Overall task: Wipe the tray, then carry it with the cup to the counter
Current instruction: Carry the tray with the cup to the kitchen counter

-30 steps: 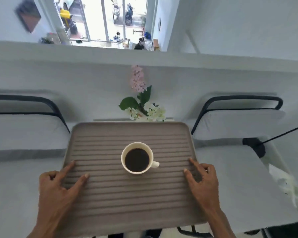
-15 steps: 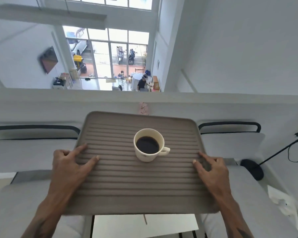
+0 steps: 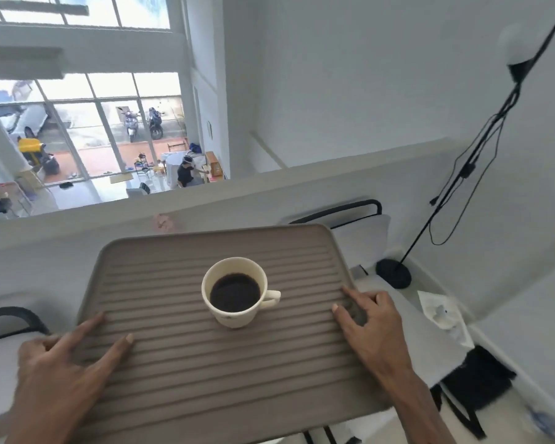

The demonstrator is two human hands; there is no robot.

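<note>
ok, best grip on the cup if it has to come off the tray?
Probably the cup handle, approached from the right: it sticks out toward the right hand. The cup stands upright, nearly full of dark liquid, so lift it straight up off the tray.

The tray (image 3: 186, 363) is a taupe rounded rectangle with raised ridges running across it, held roughly level in the air. On it, just past centre, stands an upright cream cup (image 3: 236, 294) of dark liquid (handle pointing right).
</note>
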